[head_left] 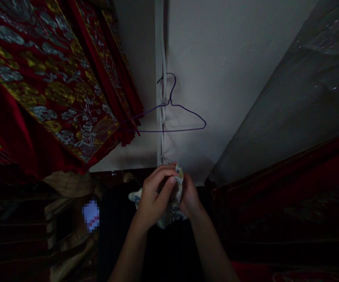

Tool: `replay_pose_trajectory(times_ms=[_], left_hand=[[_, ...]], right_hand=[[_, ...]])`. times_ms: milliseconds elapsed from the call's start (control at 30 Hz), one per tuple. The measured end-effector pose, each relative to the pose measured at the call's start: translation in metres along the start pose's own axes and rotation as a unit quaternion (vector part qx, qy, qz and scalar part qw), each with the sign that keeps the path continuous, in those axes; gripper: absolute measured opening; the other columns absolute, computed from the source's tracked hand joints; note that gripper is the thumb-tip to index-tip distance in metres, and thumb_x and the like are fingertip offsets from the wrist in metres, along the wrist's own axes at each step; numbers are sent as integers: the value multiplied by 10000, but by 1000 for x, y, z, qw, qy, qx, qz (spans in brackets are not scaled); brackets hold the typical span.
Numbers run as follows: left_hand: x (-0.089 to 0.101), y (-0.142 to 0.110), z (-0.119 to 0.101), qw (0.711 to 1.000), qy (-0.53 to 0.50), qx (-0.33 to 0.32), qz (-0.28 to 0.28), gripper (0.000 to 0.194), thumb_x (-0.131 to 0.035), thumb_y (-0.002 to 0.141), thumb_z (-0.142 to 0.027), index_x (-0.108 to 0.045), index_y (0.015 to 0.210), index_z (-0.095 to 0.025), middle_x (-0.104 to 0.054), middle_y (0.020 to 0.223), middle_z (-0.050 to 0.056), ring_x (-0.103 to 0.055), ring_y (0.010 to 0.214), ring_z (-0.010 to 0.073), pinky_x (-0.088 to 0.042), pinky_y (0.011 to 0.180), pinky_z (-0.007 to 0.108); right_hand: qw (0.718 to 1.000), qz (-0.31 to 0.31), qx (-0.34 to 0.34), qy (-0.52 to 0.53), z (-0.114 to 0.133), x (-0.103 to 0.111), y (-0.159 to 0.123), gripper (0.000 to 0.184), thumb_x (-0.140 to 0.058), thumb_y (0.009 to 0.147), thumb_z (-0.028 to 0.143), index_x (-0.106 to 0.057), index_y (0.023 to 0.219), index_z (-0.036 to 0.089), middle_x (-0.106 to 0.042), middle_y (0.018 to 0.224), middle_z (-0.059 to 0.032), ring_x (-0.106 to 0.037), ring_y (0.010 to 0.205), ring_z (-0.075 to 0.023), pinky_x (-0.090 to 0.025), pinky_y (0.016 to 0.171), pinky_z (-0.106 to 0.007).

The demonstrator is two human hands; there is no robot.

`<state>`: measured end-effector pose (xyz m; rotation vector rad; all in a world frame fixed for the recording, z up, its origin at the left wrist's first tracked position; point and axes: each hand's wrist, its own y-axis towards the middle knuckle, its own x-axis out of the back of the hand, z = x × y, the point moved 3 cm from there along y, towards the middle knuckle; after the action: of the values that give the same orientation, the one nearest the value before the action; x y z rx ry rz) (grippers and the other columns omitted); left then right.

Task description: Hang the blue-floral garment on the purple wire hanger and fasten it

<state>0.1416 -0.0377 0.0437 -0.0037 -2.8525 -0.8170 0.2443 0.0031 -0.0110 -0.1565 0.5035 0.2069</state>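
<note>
A light patterned cloth (165,222), white with bluish and yellowish marks, is bunched up between my two hands above my dark-clothed lap. My left hand (154,194) pinches it, thumb against the fingers near the cloth's upper edge. On the other side, my right hand (190,197) grips the same cloth; its fingertips are mostly hidden behind the fabric. A loose end of the cloth sticks out to the left of my left hand. In front of me, above both hands and apart from them, hangs a thin purple wire hanger (184,129) with nothing on it.
White cords (163,58) run down the pale wall (231,51) behind the hanger. Red embroidered fabric (60,90) hangs at left, overlapping the hanger's left end. A wooden frame (69,260) stands at lower left. Plastic-like sheeting (278,113) covers the right side. The room is dim.
</note>
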Motion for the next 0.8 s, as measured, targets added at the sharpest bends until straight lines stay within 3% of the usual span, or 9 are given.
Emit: replay_pose_trajectory(times_ms=[100, 233, 333, 433, 500, 567, 633, 700, 800], left_hand=[[15, 28, -8, 992, 96, -73, 30, 190, -585, 975, -298, -673, 1135, -244, -617, 1316, 108, -541, 1316, 256, -416, 1129, 423], [47, 57, 6, 992, 92, -30, 85, 413, -506, 1008, -420, -561, 1380, -251, -614, 1358, 125, -550, 1325, 248, -437, 1125, 418], [61, 54, 30, 985, 57, 30, 162, 443, -436, 1008, -532, -718, 1169, -231, -754, 998, 98, -715, 972, 245, -586, 871, 360], [74, 37, 48, 980, 106, 36, 162, 366, -636, 887, -566, -751, 785, -234, -709, 675, 24, -673, 643, 222, -572, 624, 309], [83, 27, 54, 976, 131, 48, 168, 339, -732, 800, -556, -715, 692, -235, -665, 599, -6, -629, 566, 205, -522, 551, 281], [92, 21, 58, 959, 152, 98, 218, 337, -752, 773, -539, -693, 662, -226, -640, 577, -12, -603, 544, 193, -482, 532, 264], [101, 20, 59, 929, 191, 149, 278, 328, -700, 822, -508, -690, 670, -217, -648, 601, -1, -599, 561, 188, -460, 547, 256], [108, 20, 58, 906, 238, 166, 307, 316, -627, 877, -462, -689, 687, -217, -666, 640, 13, -605, 587, 190, -446, 565, 255], [117, 20, 58, 904, 275, 167, 281, 271, -635, 853, -406, -663, 645, -234, -656, 615, 15, -594, 554, 193, -432, 554, 262]], right_hand=[[996, 74, -48, 18, 24, -15, 18, 604, -485, 790, 784, -662, 879, 213, -697, 776, -73, -699, 865, -258, -560, 707, -339], [972, 206, -103, -49, 54, -31, 32, 550, -660, 734, 734, -662, 766, 185, -665, 672, -48, -663, 672, -197, -528, 593, -286], [943, 275, -92, -166, 77, -36, 30, 369, -865, 621, 469, -674, 716, 169, -639, 630, 7, -571, 543, -116, -457, 519, -220], [905, 304, -26, -296, 108, -34, 30, 218, -849, 621, 302, -714, 708, 154, -659, 649, 2, -570, 555, -114, -425, 510, -211], [901, 259, 81, -339, 134, -28, 40, 112, -782, 647, 235, -743, 713, 153, -673, 669, -9, -580, 585, -124, -419, 527, -215], [903, 148, 213, -343, 155, -20, 57, 91, -700, 660, 180, -754, 730, 159, -662, 670, -1, -557, 589, -115, -395, 535, -211], [901, 35, 290, -320, 162, -10, 79, 190, -623, 681, 168, -760, 812, 167, -635, 658, 14, -524, 574, -111, -375, 536, -212], [910, -10, 281, -304, 150, -5, 103, 314, -569, 720, 192, -751, 975, 176, -620, 660, 28, -507, 566, -116, -375, 541, -216], [919, 3, 208, -336, 114, -1, 140, 432, -531, 764, 215, -684, 1166, 177, -620, 675, 51, -508, 572, -115, -396, 573, -213]])
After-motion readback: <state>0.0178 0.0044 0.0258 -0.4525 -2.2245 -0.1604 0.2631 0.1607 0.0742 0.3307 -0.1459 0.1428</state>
